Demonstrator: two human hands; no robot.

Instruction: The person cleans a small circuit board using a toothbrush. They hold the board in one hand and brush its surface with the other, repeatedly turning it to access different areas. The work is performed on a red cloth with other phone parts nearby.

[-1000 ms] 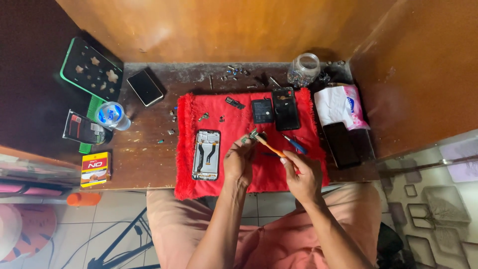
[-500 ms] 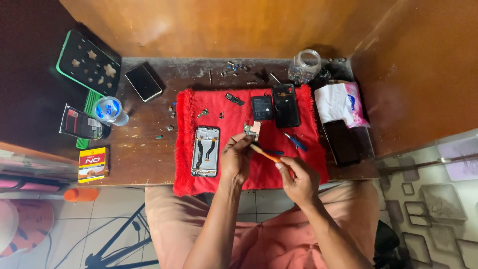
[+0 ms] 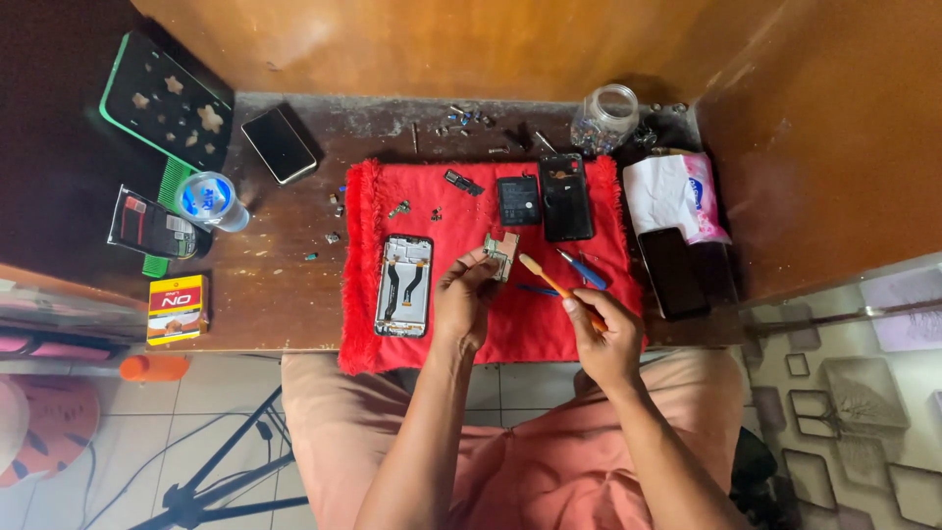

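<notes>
- Your left hand (image 3: 461, 306) fingers pinch a small circuit board (image 3: 501, 251) above the red cloth (image 3: 530, 324).
- Your right hand (image 3: 605, 339) fingers grip an orange toothbrush (image 3: 554, 285), bristles just beside the board.
- An opened phone frame (image 3: 403, 285) lies left on the cloth.

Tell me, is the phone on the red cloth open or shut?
Open. The phone lies with its back off, and its insides and orange ribbon cables show, on the red cloth.

- Red fringed cloth (image 3: 549, 334) on the dark brown wooden table (image 3: 265, 314).
- Orange-handled brush (image 3: 555, 287) above the cloth.
- Black phone back (image 3: 566, 197) on the cloth's far edge.
- Left of the cloth: yellow-and-red box (image 3: 177, 308), green-rimmed black tray (image 3: 167, 113) with pale star shapes.
</notes>
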